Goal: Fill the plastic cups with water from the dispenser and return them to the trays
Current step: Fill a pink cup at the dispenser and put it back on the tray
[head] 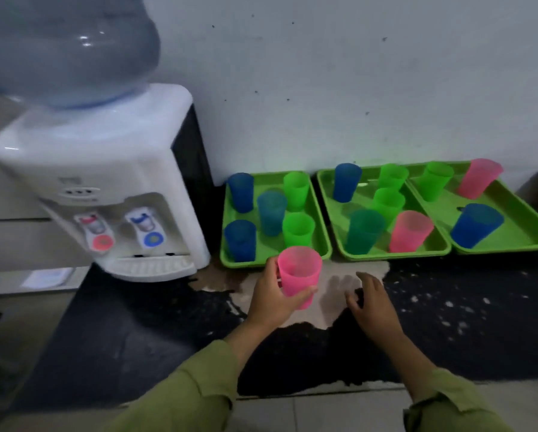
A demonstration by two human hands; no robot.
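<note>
Pink cup is being held upright, mouth up, in the left hand, with thumb and fingers curling round its side about halfway down, so it's a proper wrap and not a rim pinch. It's hanging in the air just in front of the near edge of the left tray, above the counter. I honestly can't tell whether there's water in it; it's looking empty to me, but the plastic is see-through and the shot is blurry. The right hand is hovering over the counter just beside it, fingers loose and spread, holding nothing. The bit that matters is that the dispenser is sitting off to the left of the cup, with the blue tap being the closer of the two and the red tap further along. The holding hand is already on the dispenser side, so I'm guessing no handover is needed. It's just a sideways carry to the left, keeping the cup vertical and sliding it in under a tap above the drip tray.
</note>
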